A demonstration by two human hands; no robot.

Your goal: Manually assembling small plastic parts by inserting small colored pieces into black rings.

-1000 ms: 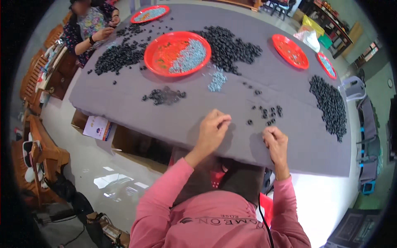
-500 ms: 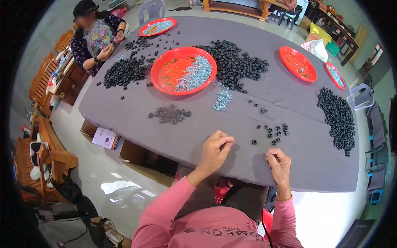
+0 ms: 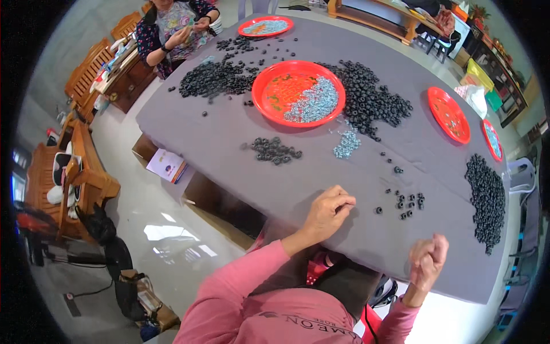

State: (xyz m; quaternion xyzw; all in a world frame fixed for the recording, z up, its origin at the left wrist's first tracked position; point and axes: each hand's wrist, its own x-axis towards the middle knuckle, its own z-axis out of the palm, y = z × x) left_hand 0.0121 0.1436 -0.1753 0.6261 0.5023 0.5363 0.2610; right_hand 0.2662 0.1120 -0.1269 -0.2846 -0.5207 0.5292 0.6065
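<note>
My left hand (image 3: 330, 213) is over the near edge of the grey-covered table, its thumb and fingers pinched together. What it holds, if anything, is hidden. To its right, my right hand (image 3: 428, 259) is closed too, fingers curled upward and slightly smeared by motion; nothing can be made out in it. Just beyond and between both hands lies a loose group of small black round parts with holes (image 3: 411, 198). Farther off, a small cluster of the same black parts (image 3: 276, 150) sits left of a little heap of tiny silvery-blue pieces (image 3: 347, 143).
A large red tray (image 3: 266, 110) holds more silvery-blue pieces. Black heaps (image 3: 372, 97) lie behind it, to its left and at the table's right edge. Smaller red trays (image 3: 438, 106) stand farther out. Across the table, a person (image 3: 177, 34) works by hand. Cardboard boxes (image 3: 220, 215) stand below the table's left edge.
The whole view has swung, so the table appears farther right. My right hand has shifted rightward from the loose black parts and turned its fingers up. My left hand keeps its pinch.
</note>
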